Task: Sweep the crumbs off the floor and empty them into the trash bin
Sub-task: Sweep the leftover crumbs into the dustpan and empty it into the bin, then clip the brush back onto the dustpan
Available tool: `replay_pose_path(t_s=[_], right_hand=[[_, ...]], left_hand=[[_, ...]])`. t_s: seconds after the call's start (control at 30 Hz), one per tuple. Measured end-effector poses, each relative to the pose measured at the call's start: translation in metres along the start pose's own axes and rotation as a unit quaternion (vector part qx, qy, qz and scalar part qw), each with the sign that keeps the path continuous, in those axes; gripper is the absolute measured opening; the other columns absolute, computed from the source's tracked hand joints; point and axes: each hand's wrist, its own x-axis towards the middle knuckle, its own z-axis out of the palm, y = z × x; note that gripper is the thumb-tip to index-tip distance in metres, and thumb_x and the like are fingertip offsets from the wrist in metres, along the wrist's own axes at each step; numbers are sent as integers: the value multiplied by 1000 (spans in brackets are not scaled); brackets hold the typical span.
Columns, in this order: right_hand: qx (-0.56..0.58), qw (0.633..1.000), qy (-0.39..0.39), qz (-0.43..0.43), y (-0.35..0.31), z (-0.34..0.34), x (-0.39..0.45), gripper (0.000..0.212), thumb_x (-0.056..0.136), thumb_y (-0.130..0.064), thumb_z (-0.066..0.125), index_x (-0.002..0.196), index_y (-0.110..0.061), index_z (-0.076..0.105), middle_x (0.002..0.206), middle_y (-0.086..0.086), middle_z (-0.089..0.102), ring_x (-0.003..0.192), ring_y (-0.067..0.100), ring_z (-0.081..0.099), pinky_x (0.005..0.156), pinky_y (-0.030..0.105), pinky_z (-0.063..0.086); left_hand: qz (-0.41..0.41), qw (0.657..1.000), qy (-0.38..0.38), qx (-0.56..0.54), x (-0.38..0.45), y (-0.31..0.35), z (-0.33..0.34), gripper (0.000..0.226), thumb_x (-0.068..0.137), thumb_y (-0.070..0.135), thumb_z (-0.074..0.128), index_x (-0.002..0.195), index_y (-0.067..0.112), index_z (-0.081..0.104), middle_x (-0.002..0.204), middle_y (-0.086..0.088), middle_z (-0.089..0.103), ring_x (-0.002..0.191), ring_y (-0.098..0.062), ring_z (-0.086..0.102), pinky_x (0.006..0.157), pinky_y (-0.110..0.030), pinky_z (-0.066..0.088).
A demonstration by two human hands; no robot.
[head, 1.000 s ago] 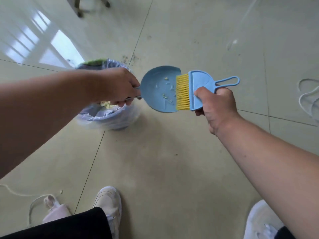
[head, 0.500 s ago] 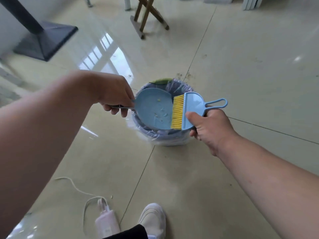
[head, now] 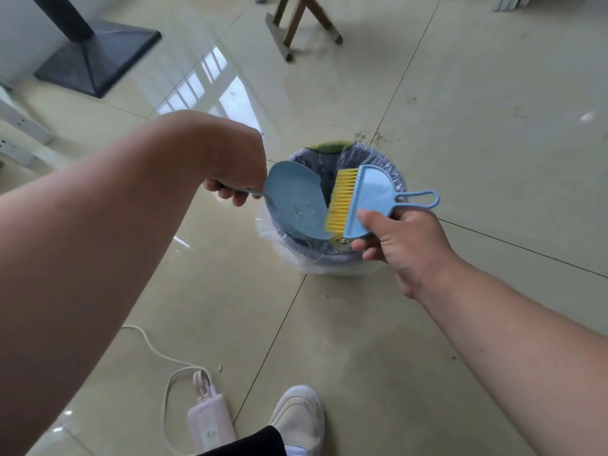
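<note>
My left hand (head: 235, 174) grips the handle of a small blue dustpan (head: 292, 199), which is tilted over the trash bin (head: 391, 179) lined with a clear plastic bag. A few crumbs (head: 301, 209) cling to the pan near its lower edge. My right hand (head: 401, 238) holds a blue hand brush (head: 368, 200) with yellow bristles; the bristles touch the pan's right edge above the bin. Some crumbs (head: 371, 137) lie on the floor just beyond the bin.
A white power bank with a cable (head: 207, 419) lies on the tiles near my white shoe (head: 297, 413). A black stand base (head: 98, 57) is at the far left, and wooden legs (head: 296, 24) stand at the back. One crumb (head: 219, 367) sits near the cable.
The dustpan and brush moved from beside the bin to above it. The pan has tilted more steeply and fewer crumbs show on it. My view has shifted further from the floor.
</note>
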Motion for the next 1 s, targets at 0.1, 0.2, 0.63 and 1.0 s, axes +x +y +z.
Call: replay_pose_path(t_s=[0.1, 0.2, 0.63, 1.0], right_hand=[[65, 998, -9, 9, -11, 10, 4, 11, 95, -19, 74, 96, -8, 73, 78, 13, 77, 54, 19, 63, 42, 24, 47], [71, 997, -24, 0, -18, 20, 7, 14, 96, -23, 73, 97, -8, 73, 76, 10, 75, 52, 17, 60, 41, 24, 44], [-134, 982, 124, -44, -9, -22, 19, 9, 91, -18, 65, 88, -11, 70, 74, 9, 73, 47, 11, 62, 48, 26, 48], [-243, 935, 151, -209, -47, -81, 4, 12, 89, -25, 64, 82, -15, 68, 69, -3, 64, 57, 12, 50, 56, 25, 43]], left_hand=[[6, 1000, 10, 17, -1, 1, -3, 30, 91, 22, 67, 73, 1, 79, 53, -14, 66, 45, -24, 44, 53, -25, 40], [17, 1000, 12, 16, -2, 2, -4, 30, 90, 25, 66, 74, 3, 80, 61, -16, 70, 51, -25, 47, 56, -27, 43], [68, 997, 26, 8, -2, 11, -6, 37, 96, 24, 64, 68, 4, 76, 50, -7, 62, 44, -23, 45, 53, -26, 43], [79, 983, 6, -163, -6, 73, 0, 26, 93, -2, 46, 75, -1, 64, 47, -7, 57, 36, -15, 44, 38, -18, 31]])
